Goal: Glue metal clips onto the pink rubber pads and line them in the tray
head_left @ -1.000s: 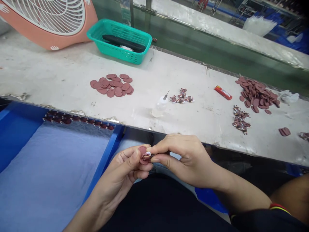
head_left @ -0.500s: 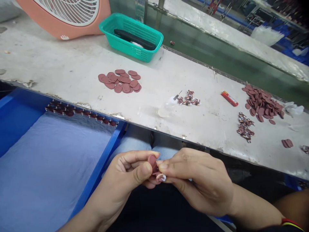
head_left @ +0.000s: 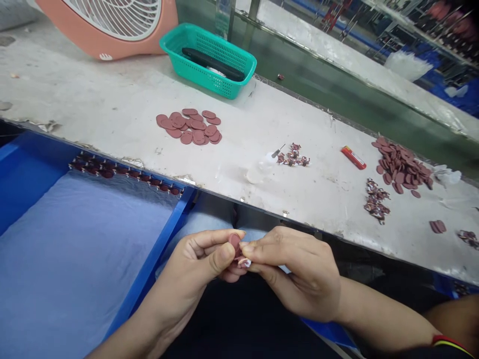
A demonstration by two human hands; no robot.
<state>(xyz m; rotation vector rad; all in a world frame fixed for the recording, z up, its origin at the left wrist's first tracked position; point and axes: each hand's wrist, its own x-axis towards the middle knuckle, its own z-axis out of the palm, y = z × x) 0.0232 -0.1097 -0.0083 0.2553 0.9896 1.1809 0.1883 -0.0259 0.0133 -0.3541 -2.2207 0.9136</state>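
The left hand (head_left: 192,262) is narrowly closed, its thumb and fingers pinching a maroon oval tag (head_left: 235,243) held upright, just above the lap. The right hand (head_left: 295,271) is also narrowly closed, its thumb and forefinger meeting the tag's lower edge at a small printed piece (head_left: 244,262). The two hands touch at this point; the exact contact between piece and tag is partly hidden by the fingers.

Directly left of the hands, a blue tray (head_left: 149,269) holds a pale blue cloth (head_left: 82,259). A row of dark maroon parts (head_left: 123,174) lies along the tray's far edge. Denim-clad knees (head_left: 202,219) show between the tray and the hands.

Beyond them, the tabletop (head_left: 112,85) carries the following items:
- a loose pile of maroon oval tags (head_left: 189,126), left of centre;
- a clear squeeze bottle with a needle tip (head_left: 262,167), lying on its side;
- a cluster of printed pieces (head_left: 294,155), just beside the bottle's tip;
- a red lighter (head_left: 353,157);
- a larger pile of maroon tags (head_left: 401,167), at right;
- a second cluster of printed pieces (head_left: 376,202), just below that pile.

At the far edge stand a teal plastic basket (head_left: 207,62), containing a long black object (head_left: 213,64), and a pink electric fan (head_left: 108,25).
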